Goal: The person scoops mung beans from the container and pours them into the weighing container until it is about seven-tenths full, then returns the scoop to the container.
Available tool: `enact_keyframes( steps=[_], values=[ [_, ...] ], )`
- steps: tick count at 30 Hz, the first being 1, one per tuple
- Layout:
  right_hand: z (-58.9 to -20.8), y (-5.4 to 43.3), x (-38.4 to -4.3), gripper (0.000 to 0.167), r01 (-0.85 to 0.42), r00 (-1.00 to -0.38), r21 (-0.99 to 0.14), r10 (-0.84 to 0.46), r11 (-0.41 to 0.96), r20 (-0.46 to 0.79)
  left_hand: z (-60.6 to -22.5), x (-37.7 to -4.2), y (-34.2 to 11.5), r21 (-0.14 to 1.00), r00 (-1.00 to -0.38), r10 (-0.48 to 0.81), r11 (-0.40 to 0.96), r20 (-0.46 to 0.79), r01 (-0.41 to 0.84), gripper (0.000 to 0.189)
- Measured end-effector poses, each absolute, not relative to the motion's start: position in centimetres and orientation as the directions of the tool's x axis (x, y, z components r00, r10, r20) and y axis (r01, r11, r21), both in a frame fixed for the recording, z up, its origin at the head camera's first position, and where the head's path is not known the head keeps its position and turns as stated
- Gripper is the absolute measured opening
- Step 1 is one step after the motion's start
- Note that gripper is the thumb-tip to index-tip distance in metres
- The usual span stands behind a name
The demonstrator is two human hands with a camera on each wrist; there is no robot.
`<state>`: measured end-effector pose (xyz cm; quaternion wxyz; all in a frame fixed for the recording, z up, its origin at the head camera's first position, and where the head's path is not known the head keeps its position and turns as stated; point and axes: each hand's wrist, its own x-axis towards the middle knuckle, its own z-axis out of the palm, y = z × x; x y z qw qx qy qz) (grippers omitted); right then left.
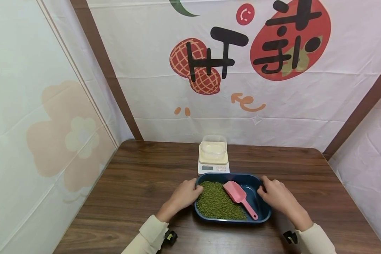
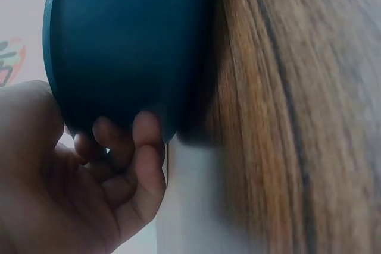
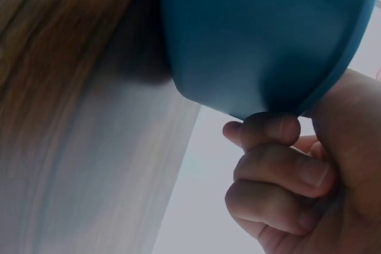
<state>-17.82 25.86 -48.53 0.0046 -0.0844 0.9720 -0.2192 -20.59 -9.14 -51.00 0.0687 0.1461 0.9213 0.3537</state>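
Note:
Between both hands is a dark blue tray (image 1: 231, 221), its left and middle part covered with small green beans (image 1: 217, 203). A pink scoop (image 1: 238, 194) lies in it, blade partly over the beans and handle toward the near right corner. My left hand (image 1: 185, 193) grips the tray's left end, thumb over the rim; in the left wrist view its curled fingers (image 2: 149, 129) touch the outer wall. On the opposite end, my right hand (image 1: 275, 194) holds the rim, and the right wrist view shows its fingers (image 3: 271, 129) curled against the wall.
Just behind the tray stands a white kitchen scale (image 1: 213, 168) with a clear plastic container (image 1: 214, 148) on top. The wooden table (image 1: 139, 190) meets a printed cloth (image 1: 158, 130) at its back edge, and another cloth panel hangs at the left.

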Motion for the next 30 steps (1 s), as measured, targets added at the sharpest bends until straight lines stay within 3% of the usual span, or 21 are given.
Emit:
enact_keyframes(
  steps=[19,30],
  values=[
    [-48.5,24.5,-17.5,0.041,-0.172,-0.983,-0.434,-0.183,0.885,0.016,-50.6,-19.9,-10.4,0.747,-0.968,0.249,0.649,-0.032,0.143,0.023],
    [-48.2,24.4,-17.3,0.036,-0.185,-0.981,-0.422,-0.190,0.887,0.031,-50.5,-20.1,-9.9,0.805,-0.983,0.179,0.578,0.035,0.134,0.008]
  ],
)
